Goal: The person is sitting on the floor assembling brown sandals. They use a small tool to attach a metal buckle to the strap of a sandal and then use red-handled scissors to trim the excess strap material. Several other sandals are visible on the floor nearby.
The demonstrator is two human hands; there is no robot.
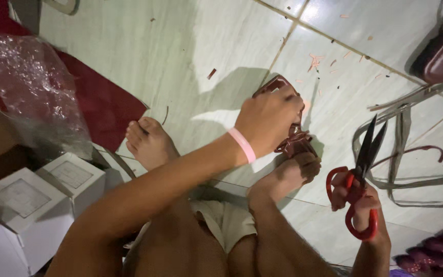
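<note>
- The left hand (270, 120) is closed on a dark red strap piece (294, 141), held above the tiled floor (221, 46), probably pressed against the foot (288, 177).
- The right hand (357, 205) holds red scissors (357, 177), blades slightly apart.
- 2 white boxes (37, 197) stand at left.

- A pink band (243, 145) circles the left wrist.
- Both arms are bare, with no sleeves.
- Pale cream shorts (225, 219) cover the lap.
- Both feet are bare, without shoes or socks.

Red-handled scissors (357, 190), pink wristband (243, 145), dark brown sandal piece (293, 141), pale green floor tiles (180, 56).
</note>
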